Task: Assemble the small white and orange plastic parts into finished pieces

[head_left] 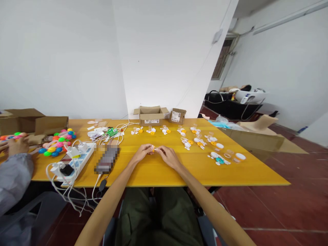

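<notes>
My left hand [143,152] is closed in a pinch around a small white-and-orange plastic part [153,148], just above the table's middle. From the other side my right hand [167,155] meets it, its fingertips pressed together at the part's edge. Fingers cover much of the piece, so its exact kind is hidden. To the right lie groups of white and orange plastic pieces [189,142], several with clear round cups. Nearer the right edge are a teal ring [219,160], a clear ring [229,153] and a white tub with an orange band [240,157].
An open cardboard box [151,119] and a smaller box [177,116] stand at the back. On the left are a power strip [79,160] with tangled cables, a phone [107,160], colourful balls [55,147] and a co-worker's hand [18,146].
</notes>
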{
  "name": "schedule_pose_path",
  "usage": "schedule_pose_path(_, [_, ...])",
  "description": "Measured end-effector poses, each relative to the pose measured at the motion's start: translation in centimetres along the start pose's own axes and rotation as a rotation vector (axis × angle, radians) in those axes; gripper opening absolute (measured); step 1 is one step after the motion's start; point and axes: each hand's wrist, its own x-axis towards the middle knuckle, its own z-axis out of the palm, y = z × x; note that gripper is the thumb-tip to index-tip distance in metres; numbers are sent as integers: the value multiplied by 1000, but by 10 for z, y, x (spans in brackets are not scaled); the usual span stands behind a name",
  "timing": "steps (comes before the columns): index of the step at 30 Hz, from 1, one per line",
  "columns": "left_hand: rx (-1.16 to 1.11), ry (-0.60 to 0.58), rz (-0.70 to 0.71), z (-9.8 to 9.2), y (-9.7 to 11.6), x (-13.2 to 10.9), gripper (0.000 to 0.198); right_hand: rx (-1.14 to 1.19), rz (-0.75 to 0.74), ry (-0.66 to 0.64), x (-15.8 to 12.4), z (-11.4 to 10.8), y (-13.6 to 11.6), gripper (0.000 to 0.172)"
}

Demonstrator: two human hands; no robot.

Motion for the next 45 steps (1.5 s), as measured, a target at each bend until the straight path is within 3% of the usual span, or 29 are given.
schedule_pose_path(6, [-11, -10, 8, 1, 2, 0, 43, -90, 13, -48, 2, -4, -1, 38])
schedule_pose_path(13, [-14, 7, 9, 2, 7, -3, 43, -158, 90, -120, 1, -7, -13, 23])
schedule_pose_path(20, [-35, -4, -6, 3, 9, -2, 43, -229, 190, -196, 4, -9, -20, 35])
schedule_pose_path(23, [-38, -2, 3, 4, 9, -3, 43, -243, 210, -185, 3, -11, -23, 29])
schedule_pose_path(26, [-28, -7, 14, 4, 9, -3, 43, -175, 195, -149, 2, -12, -25, 20])
schedule_pose_path(32, [53, -55, 37, 4, 3, -1, 43, 12, 116, -140, 0, -7, -16, 23])
schedule_pose_path(40, [35, -12, 39, 7, -5, -3, 44, -50, 5, -61, -5, -6, -10, 25])
schedule_pose_path(45, [18, -1, 26, 11, -5, -5, 43, -68, 77, -108, -9, -8, -12, 27])
